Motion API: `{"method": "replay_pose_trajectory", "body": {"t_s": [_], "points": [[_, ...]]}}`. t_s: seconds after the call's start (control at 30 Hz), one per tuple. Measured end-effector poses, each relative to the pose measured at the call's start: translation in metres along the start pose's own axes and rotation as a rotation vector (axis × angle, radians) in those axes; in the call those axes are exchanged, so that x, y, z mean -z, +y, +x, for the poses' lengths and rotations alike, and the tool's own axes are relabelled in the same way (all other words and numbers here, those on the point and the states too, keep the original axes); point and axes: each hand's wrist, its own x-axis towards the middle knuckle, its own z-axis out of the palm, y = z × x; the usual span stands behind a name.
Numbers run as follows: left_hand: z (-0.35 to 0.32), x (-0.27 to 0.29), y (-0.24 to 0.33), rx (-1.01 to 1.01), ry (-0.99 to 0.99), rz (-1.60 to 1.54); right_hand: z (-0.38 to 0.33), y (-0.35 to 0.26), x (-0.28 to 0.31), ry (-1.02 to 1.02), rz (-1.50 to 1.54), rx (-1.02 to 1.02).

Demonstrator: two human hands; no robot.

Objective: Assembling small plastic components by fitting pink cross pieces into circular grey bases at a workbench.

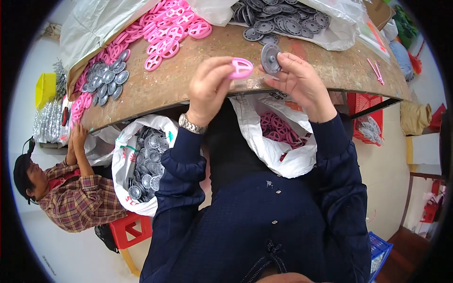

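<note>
Above the table's near edge, my left hand [210, 87] pinches a pink plastic ring with cross spokes [241, 68], a small toy-wheel-like part. Facing it, my right hand [302, 82] grips a grey plastic disc [270, 59] by its edge between thumb and fingers. The ring and the disc are apart, a short gap between them. Beyond my hands lie a heap of pink rings [174, 33] on the far left and a pile of dark grey discs [288, 21] on white sacking at the far middle.
Silvery-grey discs [108, 78] lie on the table's left. White sacks stand below its edge, one holding grey discs [150, 155], another pink rings [281, 129]. A co-worker in a checked shirt [85, 198] sits at the left. Pink sticks [376, 70] lie at the right; a red crate [365, 111] stands below.
</note>
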Motion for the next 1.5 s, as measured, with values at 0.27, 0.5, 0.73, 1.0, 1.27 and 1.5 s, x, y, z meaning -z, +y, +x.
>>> {"method": "replay_pose_trajectory", "body": {"t_s": [0.27, 0.5, 0.73, 1.0, 1.27, 1.5], "points": [[-0.024, -0.007, 0.026, -0.048, -0.083, 0.027, -0.014, 0.018, -0.022, -0.064, -0.037, -0.072], [-0.032, -0.019, 0.054, 0.611, -0.018, -0.536, -0.018, 0.026, -0.026, 0.071, -0.139, 0.017], [-0.028, -0.015, 0.065, 1.042, 0.036, -1.102, -0.025, 0.036, -0.021, 0.115, -0.386, 0.193], [-0.035, -0.019, 0.065, 1.127, 0.003, -1.158, -0.042, 0.034, -0.031, 0.25, -0.577, 0.542], [-0.047, -0.017, 0.054, 1.143, -0.006, -1.381, -0.05, 0.029, -0.02, 0.032, -1.27, 1.021], [-0.047, -0.018, 0.052, 1.156, 0.015, -1.445, -0.054, 0.04, -0.02, -0.015, -1.456, 1.083]]}}
